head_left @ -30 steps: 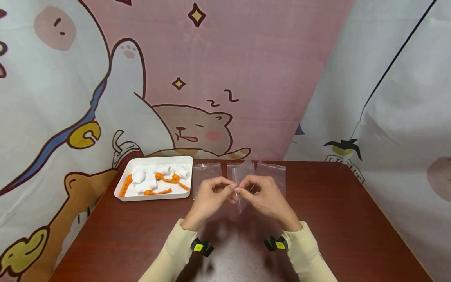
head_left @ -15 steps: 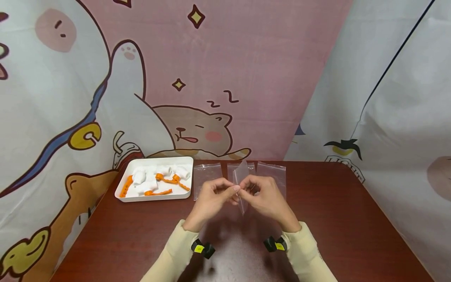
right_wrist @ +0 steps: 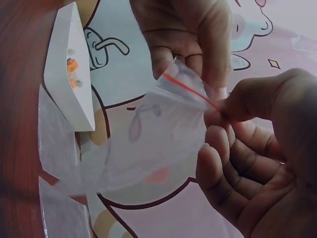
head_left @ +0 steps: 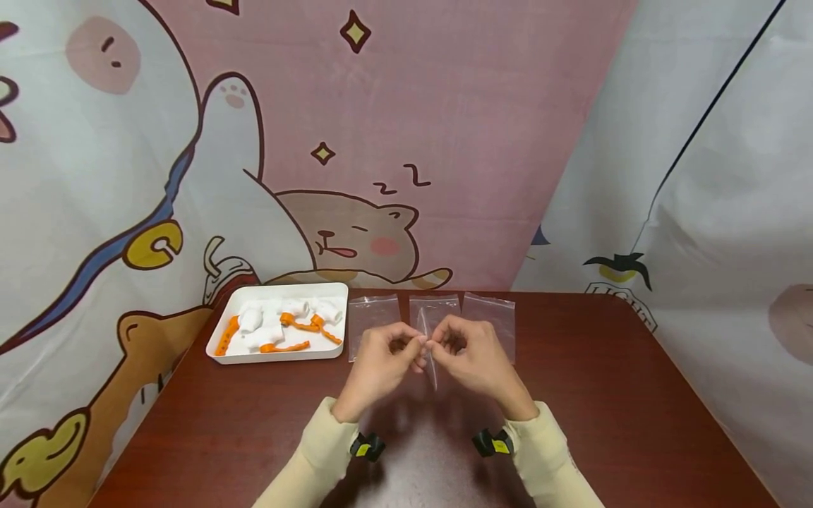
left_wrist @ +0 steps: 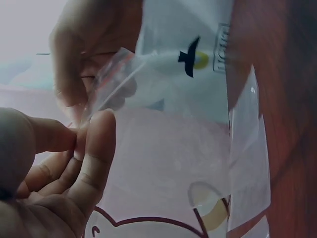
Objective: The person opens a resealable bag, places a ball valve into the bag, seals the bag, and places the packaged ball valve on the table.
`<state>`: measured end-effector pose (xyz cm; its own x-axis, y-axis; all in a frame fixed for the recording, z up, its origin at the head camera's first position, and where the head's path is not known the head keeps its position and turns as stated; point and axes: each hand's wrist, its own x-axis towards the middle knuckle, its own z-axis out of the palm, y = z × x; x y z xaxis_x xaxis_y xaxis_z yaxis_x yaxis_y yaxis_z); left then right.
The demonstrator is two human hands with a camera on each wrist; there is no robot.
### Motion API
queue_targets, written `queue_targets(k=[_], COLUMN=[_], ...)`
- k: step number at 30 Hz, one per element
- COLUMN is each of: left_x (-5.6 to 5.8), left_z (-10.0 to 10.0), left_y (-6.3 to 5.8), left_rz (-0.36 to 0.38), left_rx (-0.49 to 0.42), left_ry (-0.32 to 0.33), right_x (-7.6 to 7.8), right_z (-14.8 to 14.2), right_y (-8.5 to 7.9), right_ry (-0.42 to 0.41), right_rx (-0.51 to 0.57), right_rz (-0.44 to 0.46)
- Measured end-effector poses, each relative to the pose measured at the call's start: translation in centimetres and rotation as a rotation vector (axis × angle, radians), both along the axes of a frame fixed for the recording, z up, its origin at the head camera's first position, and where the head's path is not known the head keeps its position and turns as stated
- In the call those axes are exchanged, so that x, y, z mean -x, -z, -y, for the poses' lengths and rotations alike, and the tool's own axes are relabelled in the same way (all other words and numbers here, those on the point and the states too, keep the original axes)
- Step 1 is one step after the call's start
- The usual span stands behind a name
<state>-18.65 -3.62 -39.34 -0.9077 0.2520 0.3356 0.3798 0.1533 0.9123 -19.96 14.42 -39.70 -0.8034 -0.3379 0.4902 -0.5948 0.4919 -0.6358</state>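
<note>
Both hands meet above the middle of the table at a small clear zip-lock bag [right_wrist: 158, 119] with a red line along its mouth. The left hand [head_left: 381, 360] pinches the bag's mouth edge between thumb and fingers. Close beside it, fingertips nearly touching, the right hand [head_left: 476, 356] pinches the same edge. In the head view the bag is seen almost edge-on, its lower corner pointing down between the hands. It looks flat, with nothing visible inside. In the left wrist view, the left hand's fingers [left_wrist: 99, 144] lie at the red-lined edge.
Flat on the table behind the hands lie a left clear bag [head_left: 373, 310], a middle clear bag [head_left: 435, 305] and a right clear bag [head_left: 498, 321]. A white tray [head_left: 279, 358] at the back left holds white rolls [head_left: 250, 319] and orange perforated strips [head_left: 286, 346]. A printed curtain hangs behind.
The held bag has turned more edge-on to the head view, and its upper part has come down. Both hands keep their pinch at nearly the same spot.
</note>
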Motion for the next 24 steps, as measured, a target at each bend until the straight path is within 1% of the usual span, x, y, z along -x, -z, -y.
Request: queue_targets(k=[3, 7, 10, 14, 17, 20, 21, 23, 24], left_x=[-0.2, 0.4, 0.6, 0.6, 0.6, 0.7, 0.8, 0.9, 1.0], left_z=[-0.1, -0.1, 0.0, -0.1, 0.2, 0.7, 1.0, 1.4, 1.5], left_y=[0.1, 1.2, 1.6, 1.7, 1.5, 1.3, 1.2, 1.1, 1.0], left_rz=[-0.035, -0.062, -0.081, -0.111, -0.132, -0.125, -0.117, -0.089, -0.072], left_rx=[0.019, 0.070, 0.105, 0.133, 0.166, 0.156, 0.146, 0.120, 0.105], left_ry=[-0.024, -0.057, -0.072, -0.080, -0.132, -0.191, -0.206, -0.201, -0.185], right_x=[0.0, -0.2, -0.3, -0.3, -0.1, 0.3, 0.4, 0.5, 0.6], right_z=[0.2, 0.3, 0.6, 0.7, 0.2, -1.1, -1.5, -2.2, -2.4], right_y=[0.1, 0.1, 0.1, 0.1, 0.1, -0.2, -0.2, -0.4, -0.5], right_ry=[0.012, 0.033, 0.045, 0.055, 0.109, 0.203, 0.227, 0.236, 0.229], right_rx=[-0.014, -0.028, -0.033, -0.045, -0.067, -0.058, -0.048, -0.034, -0.034], right_rz=[-0.020, -0.035, -0.040, -0.051, -0.114, -0.170, -0.175, -0.155, -0.141])
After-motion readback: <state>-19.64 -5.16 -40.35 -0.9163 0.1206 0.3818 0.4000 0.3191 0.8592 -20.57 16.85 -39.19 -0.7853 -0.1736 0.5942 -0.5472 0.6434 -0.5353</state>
